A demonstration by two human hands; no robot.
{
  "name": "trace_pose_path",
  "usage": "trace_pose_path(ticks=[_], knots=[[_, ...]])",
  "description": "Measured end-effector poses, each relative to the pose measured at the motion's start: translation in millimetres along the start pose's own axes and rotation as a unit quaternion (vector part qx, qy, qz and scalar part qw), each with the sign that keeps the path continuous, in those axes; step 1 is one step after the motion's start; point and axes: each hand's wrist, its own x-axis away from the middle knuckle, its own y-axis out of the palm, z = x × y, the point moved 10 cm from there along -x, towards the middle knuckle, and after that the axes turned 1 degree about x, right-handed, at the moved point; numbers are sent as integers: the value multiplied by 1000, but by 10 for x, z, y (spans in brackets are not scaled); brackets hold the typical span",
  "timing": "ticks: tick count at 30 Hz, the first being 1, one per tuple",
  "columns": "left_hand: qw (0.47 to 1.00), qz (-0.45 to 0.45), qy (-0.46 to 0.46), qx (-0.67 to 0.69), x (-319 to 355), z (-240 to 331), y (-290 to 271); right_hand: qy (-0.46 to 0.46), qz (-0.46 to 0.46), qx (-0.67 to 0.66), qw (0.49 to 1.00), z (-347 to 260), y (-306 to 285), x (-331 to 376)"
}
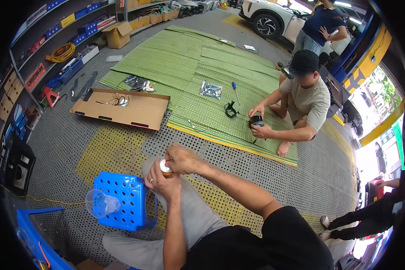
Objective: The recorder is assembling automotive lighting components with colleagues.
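The left hand (164, 183) is wrapping its fingers round a can (165, 167), seemingly steadying it; from two o'clock the right hand (183, 160) is bending fingers over it, grip unclear.

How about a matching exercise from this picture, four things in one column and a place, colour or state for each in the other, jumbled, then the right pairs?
Things:
1. Can
2. Clear plastic cup
3. Screwdriver
4. Shallow cardboard box

Places, colours, states:
A. Has a blue handle
B. Open, with a cable lying in it
C. Held in the wearer's left hand
D. On top of the blue stool

Right pairs: 1-C, 2-D, 3-A, 4-B.
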Motion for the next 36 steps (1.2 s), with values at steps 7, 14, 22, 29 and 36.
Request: trace_pose_path(ticks=[7, 14, 22, 29, 36], knots=[[1000, 14, 12, 6, -27, 11, -8, 4, 12, 7, 1000, -41, -21, 53], [999, 17, 14, 31, -35, 2, -4, 2, 43, 52, 998, -100, -53, 81], [999, 10, 11, 31, 26, -71, 95, -40, 119, 36, 991, -69, -6, 187], [999, 37, 27, 29, 9, 69, 52, -19, 135, 10, 991, -85, -84, 235], [999, 20, 5, 30, 31, 32, 94, -23, 138, -34, 990, -95, -140, 378]])
